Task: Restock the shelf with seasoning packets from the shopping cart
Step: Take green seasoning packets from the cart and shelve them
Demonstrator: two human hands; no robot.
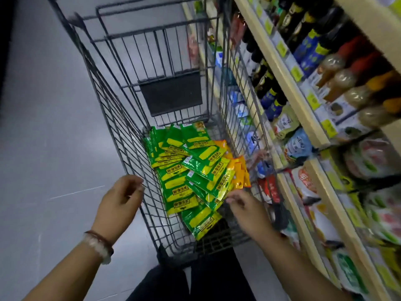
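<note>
A grey wire shopping cart [121, 131] stands in front of me, its bottom covered by a pile of green and yellow seasoning packets [191, 170]. A few orange packets [239, 172] lie at the pile's right side. My left hand [119, 203] hovers at the cart's left wall with curled fingers and holds nothing. Inside the cart, my right hand [245, 207] reaches down, fingertips at the near right edge of the green packets; nothing is gripped in it. The shelf [293, 88] runs along the right.
The shelf rows on the right hold dark sauce bottles [303, 29], spice jars [347, 83] and bagged goods [314, 192], close against the cart's right wall. Grey floor [43, 127] lies to the left. My dark trousers show at the bottom.
</note>
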